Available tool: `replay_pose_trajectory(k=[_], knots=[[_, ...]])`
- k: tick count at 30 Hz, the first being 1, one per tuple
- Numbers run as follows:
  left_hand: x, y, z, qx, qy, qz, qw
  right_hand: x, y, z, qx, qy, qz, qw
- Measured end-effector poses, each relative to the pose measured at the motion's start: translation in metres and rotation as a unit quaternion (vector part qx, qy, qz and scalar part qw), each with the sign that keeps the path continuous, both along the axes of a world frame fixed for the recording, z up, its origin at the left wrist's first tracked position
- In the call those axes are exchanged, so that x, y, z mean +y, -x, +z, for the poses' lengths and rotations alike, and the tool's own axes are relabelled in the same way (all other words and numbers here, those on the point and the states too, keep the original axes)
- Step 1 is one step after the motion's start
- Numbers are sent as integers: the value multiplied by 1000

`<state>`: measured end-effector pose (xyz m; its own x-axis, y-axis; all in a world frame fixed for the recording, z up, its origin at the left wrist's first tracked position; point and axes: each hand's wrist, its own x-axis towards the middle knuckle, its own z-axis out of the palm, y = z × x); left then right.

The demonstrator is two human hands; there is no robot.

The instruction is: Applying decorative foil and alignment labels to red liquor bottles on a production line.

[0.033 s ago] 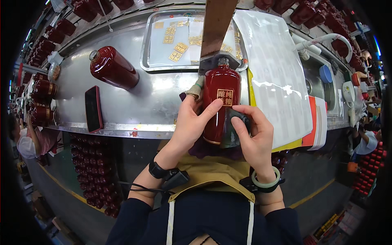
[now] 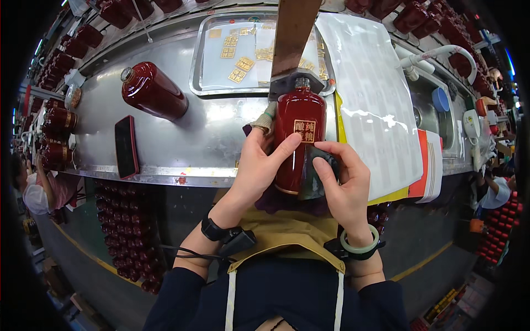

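A dark red glazed bottle with a small gold square label lies on the steel bench, its neck pointing away from me. My left hand grips its left side, thumb laid across the front just below the label. My right hand presses a dark cloth pad against the bottle's lower right side. The bottle's neck sits under a brown upright board.
A metal tray with several gold labels lies behind the bottle. A second red bottle and a black phone lie to the left. White sheets and a sink are at right. Several red bottles are stacked below the bench.
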<state>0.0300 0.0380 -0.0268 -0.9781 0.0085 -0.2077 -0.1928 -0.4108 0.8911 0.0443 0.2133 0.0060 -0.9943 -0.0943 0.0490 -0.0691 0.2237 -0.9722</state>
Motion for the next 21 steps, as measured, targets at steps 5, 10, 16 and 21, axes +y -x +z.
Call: replay_pose_trajectory(k=[5,10,16,21], knots=[[0,0,-3,7,8,-1,1000,0,0,-2,8,0,0,1000],[0,0,-3,5,-2,1,1000,0,1,-3,5,0,-7,1000],[0,1,-3,12,-11,2,1000,-2,3,-3,79,-65,-10,995],[-1,1,-2,11,-28,1,1000,-1,2,0,102,-103,-11,989]])
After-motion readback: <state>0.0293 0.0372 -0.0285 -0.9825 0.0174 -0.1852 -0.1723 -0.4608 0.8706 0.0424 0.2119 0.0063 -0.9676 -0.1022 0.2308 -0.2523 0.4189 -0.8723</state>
